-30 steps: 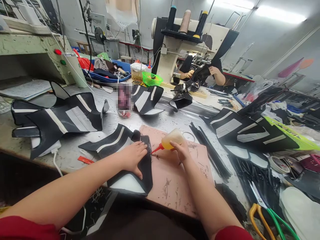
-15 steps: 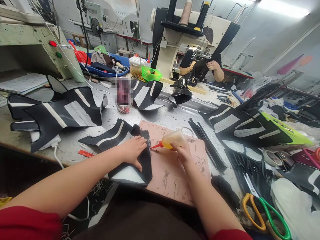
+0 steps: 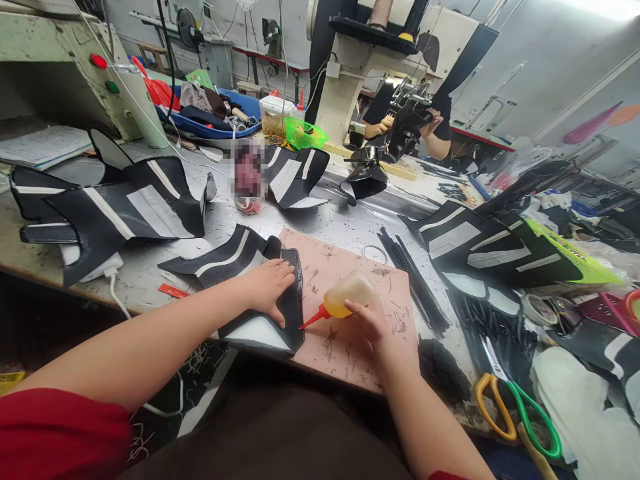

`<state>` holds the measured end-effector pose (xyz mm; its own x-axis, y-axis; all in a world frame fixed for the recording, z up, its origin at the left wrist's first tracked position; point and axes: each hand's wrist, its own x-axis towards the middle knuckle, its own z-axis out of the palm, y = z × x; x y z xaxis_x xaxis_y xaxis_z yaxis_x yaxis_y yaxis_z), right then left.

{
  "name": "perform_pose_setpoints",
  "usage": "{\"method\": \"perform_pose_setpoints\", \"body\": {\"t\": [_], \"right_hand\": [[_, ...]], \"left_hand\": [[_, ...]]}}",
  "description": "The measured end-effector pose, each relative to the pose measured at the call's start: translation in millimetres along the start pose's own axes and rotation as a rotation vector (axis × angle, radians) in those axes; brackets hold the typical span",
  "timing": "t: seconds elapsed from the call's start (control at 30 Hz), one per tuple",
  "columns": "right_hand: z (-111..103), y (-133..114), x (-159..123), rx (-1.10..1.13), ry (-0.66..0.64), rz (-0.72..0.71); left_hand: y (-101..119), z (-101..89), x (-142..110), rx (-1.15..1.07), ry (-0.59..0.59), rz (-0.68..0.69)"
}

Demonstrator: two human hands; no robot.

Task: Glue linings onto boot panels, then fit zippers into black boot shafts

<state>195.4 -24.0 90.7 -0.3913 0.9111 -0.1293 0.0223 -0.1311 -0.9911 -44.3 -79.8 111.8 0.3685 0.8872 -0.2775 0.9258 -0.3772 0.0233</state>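
Observation:
My left hand [image 3: 270, 288] lies flat with fingers spread on a black shoe-upper piece [image 3: 291, 313], pressing it down. The piece has white strips and a white patch, and its right edge overlaps a pink board [image 3: 327, 363]. In my right hand [image 3: 367, 320] is a glue bottle [image 3: 347, 295], clear and squeezable, with yellowish liquid inside. Its red nozzle points left and down, the tip at the right edge of the black piece near the lower corner. Along the upper part of that edge runs a shiny dark line.
More black pieces [image 3: 117, 207] lie at the left. Black strips [image 3: 413, 283], orange-and-green-handled scissors [image 3: 520, 400] and another stack of black pieces [image 3: 480, 247] are at the right. Beyond stands a sewing machine [image 3: 345, 83], where another person's hands [image 3: 431, 125] hold black material.
The glue bottle in my right hand has moved down along the black piece's edge, towards me. My left hand stays on the piece. The camera view has shifted slightly.

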Motion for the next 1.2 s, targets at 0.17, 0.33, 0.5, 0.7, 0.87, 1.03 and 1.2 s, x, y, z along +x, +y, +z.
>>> {"method": "perform_pose_setpoints", "body": {"t": [0.17, 0.33, 0.5, 0.7, 0.87, 1.03, 1.2], "right_hand": [[-4, 1, -6, -0.007, 0.035, -0.036], [-9, 4, -11, -0.056, -0.011, -0.004], [-13, 6, -13, -0.032, 0.059, 0.011], [-17, 1, -23, -0.103, -0.023, 0.056], [-10, 1, -13, -0.117, 0.073, -0.01], [-9, -4, -13, -0.11, 0.088, -0.01], [-34, 13, -43, 0.023, 0.005, 0.113]], "left_hand": [[2, -1.9, 0, -0.014, -0.008, 0.001], [3, -3.5, 1, -0.012, -0.024, -0.011], [2, -2.6, 1, -0.008, -0.024, -0.009], [2, 0.3, 3, -0.011, -0.012, -0.01], [1, 1.0, 3, 0.006, -0.007, -0.005], [1, -0.3, 2, -0.01, -0.002, -0.002], [3, -2.4, -2, 0.048, 0.015, 0.035]]}}
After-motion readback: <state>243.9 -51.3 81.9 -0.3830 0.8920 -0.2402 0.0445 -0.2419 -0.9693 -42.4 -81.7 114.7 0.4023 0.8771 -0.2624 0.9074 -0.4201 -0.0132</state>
